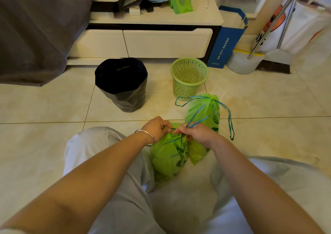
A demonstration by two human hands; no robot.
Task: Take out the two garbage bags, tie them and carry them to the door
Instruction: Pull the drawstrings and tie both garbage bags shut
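Head view: we tie a green bag on the floor between our knees.

Our left hand (156, 127) and right hand (198, 133) each pinch the blue drawstring (172, 140) over the near garbage bag (168, 159). The second garbage bag (204, 113) stands just behind, cinched; beyond sit a green basket (189, 77) and black-lined bin (121, 84).

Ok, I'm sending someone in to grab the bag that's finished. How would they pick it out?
Start at the white cabinet; the green basket stands in front of it. Just nearer lies a green bag, apart from both hands. Its neck is cinched, blue drawstring loops loose, unlike the bag being tied.
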